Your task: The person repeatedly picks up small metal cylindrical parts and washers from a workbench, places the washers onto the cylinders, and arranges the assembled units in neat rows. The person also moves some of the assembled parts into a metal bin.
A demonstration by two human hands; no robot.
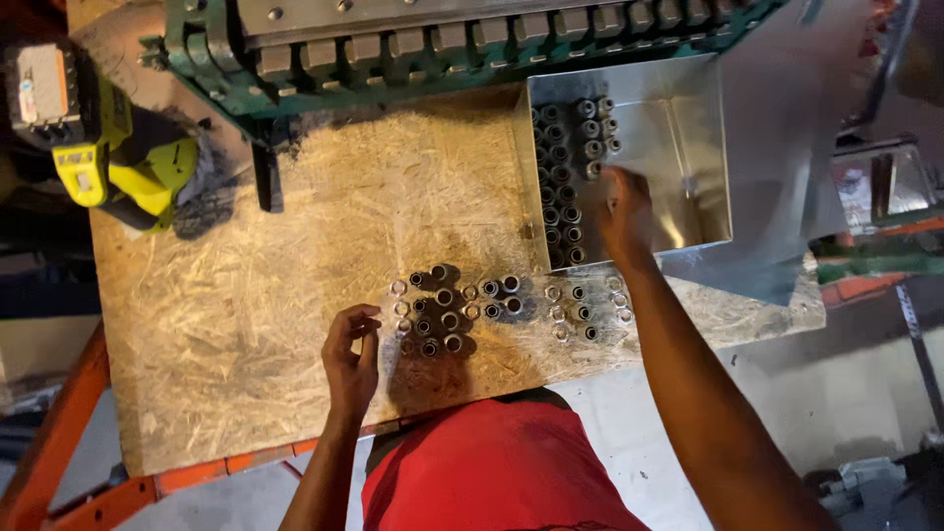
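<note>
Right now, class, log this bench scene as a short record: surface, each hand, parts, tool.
surface: chipboard bench
left hand: at the edge of the upright sleeves
right hand: in the metal tray, by its rows of sleeves
tool: yellow drill, far left

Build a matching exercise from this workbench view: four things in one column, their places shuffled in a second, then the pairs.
1. left hand
2. right hand
3. cordless drill
4. green machine

A. far left edge of the board
B. in the metal tray
C. along the board's far edge
D. beside the loose metal sleeves on the board

Pairs: 1-D, 2-B, 3-A, 4-C
</note>
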